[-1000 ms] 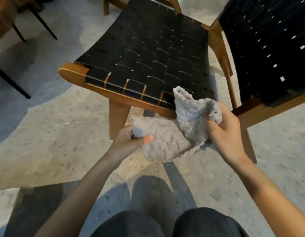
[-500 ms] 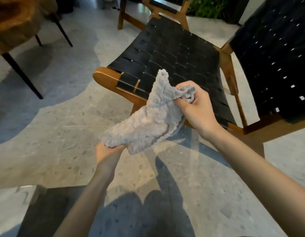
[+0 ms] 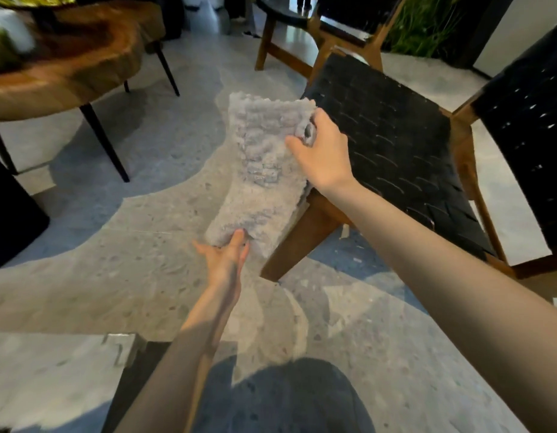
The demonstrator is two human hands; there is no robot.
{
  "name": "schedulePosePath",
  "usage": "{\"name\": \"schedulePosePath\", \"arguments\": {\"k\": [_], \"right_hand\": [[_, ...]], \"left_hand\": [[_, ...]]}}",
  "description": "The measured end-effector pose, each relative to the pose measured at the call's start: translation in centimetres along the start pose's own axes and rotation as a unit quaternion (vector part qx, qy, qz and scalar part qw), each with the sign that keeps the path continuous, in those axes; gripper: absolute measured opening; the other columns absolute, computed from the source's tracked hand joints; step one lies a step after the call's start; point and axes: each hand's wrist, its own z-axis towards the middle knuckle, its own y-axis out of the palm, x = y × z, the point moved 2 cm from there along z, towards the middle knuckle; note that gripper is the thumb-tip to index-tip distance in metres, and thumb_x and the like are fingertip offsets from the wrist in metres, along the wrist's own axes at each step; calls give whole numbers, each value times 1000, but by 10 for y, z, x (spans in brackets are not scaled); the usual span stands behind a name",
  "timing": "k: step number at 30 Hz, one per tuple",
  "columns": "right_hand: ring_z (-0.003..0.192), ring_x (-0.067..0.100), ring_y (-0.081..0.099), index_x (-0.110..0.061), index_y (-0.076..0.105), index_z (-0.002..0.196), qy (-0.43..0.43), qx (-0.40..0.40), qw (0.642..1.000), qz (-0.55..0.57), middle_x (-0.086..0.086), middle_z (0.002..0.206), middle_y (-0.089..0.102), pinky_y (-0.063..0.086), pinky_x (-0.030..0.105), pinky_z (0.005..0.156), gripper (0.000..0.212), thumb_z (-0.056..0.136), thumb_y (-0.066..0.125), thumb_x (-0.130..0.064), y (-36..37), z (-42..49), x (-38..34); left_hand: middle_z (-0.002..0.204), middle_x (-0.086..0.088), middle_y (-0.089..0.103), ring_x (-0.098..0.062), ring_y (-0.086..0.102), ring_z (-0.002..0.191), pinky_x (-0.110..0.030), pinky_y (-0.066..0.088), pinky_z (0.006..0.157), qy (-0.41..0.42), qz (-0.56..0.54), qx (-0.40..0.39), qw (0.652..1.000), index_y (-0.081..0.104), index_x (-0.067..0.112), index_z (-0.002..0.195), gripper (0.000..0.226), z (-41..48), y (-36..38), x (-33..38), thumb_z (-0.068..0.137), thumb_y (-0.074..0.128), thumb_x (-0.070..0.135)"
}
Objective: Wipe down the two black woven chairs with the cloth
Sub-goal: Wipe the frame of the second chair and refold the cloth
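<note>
A fluffy grey cloth point(image 3: 264, 170) is stretched between my two hands in front of a black woven chair point(image 3: 392, 145) with a wooden frame. My right hand point(image 3: 322, 151) grips the cloth's upper right edge, over the front left corner of the chair's seat. My left hand point(image 3: 225, 260) pinches the cloth's lower end, down near the floor beside the chair's front leg. A second black woven chair point(image 3: 530, 132) stands close at the right, only partly in view.
A live-edge wooden table point(image 3: 67, 57) on thin black legs stands at the upper left. A third wooden-framed chair point(image 3: 321, 29) is behind the first one, with green plants point(image 3: 421, 26) beyond. A dark object point(image 3: 8, 214) sits at the left edge. The floor is speckled stone.
My right hand has lifted the cloth's top edge up and spread it flat, and my left hand still holds the bottom. The view has tilted upward, showing more of the room.
</note>
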Motion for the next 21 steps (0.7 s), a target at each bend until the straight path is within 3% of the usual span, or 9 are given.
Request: {"name": "schedulePosePath", "arguments": {"k": [2, 4, 6, 10, 13, 15, 17, 19, 21], "right_hand": [[78, 14, 62, -14, 43, 124, -3, 28, 999, -22, 1, 94, 63, 54, 34, 71, 42, 88, 64, -16, 1, 3, 4], [74, 5, 56, -25, 33, 133, -27, 58, 997, -38, -2, 94, 57, 46, 20, 62, 60, 86, 65, -12, 0, 3, 7], [84, -6, 50, -30, 36, 135, -70, 51, 994, -70, 1, 113, 50, 44, 14, 69, 60, 86, 61, -5, 1, 3, 8], [111, 17, 45, -20, 61, 126, -144, -39, 977, -152, 10, 135, 45, 38, 23, 90, 39, 95, 46, -2, 6, 2, 9], [109, 15, 36, -24, 54, 134, -155, -108, 957, -220, -3, 137, 50, 23, 15, 87, 42, 101, 36, -7, 4, 0, 17], [113, 22, 38, -22, 49, 139, -156, -145, 953, -216, -4, 138, 48, 19, 16, 90, 40, 102, 33, -15, 2, -3, 22], [114, 23, 33, -23, 44, 142, -160, -164, 949, -218, -3, 134, 44, 20, 19, 95, 41, 102, 36, -27, -1, -7, 26], [114, 21, 30, -23, 41, 144, -181, -162, 940, -239, 3, 128, 40, 24, 22, 96, 43, 102, 39, -31, -4, -10, 28], [111, 21, 32, -23, 40, 145, -200, -150, 931, -266, 9, 123, 38, 33, 25, 95, 44, 102, 42, -30, -6, -12, 28]], "left_hand": [[145, 2, 25, -17, 31, 137, -36, 24, 115, 18, 67, 13, 998, -23, 17, 147, 98, 2, 8, 5, 93, 58, 8], [159, -3, -9, -16, -2, 147, -26, 8, 114, 63, 183, 2, 981, -13, 21, 150, 97, 2, 19, 10, 91, 63, 16], [157, 1, -22, -13, -16, 145, -28, 5, 114, 125, 231, -42, 964, -2, 28, 152, 85, 4, 35, 14, 93, 58, 14], [158, 11, -17, -10, -12, 146, -38, 4, 120, 160, 220, -94, 958, 1, 24, 152, 63, -1, 70, 24, 101, 37, 21], [161, 2, -4, -14, 3, 147, -36, 12, 120, 127, 127, -104, 978, -12, 23, 151, 65, 0, 93, 29, 104, 33, 29], [157, 4, 10, -10, 19, 141, -18, 34, 108, 100, 46, -122, 986, -14, 25, 150, 62, 4, 103, 29, 105, 29, 26], [150, 7, 18, -5, 25, 134, 0, 40, 83, 115, 17, -115, 987, -12, 25, 150, 60, 4, 105, 26, 105, 27, 21], [158, 0, 9, -10, 21, 141, 2, 33, 86, 172, 8, -99, 980, -13, 24, 150, 63, 1, 104, 25, 104, 30, 16], [160, -2, -1, -12, 14, 145, -2, 27, 101, 231, 6, -93, 968, -13, 25, 150, 66, 0, 104, 23, 103, 31, 9]]}}
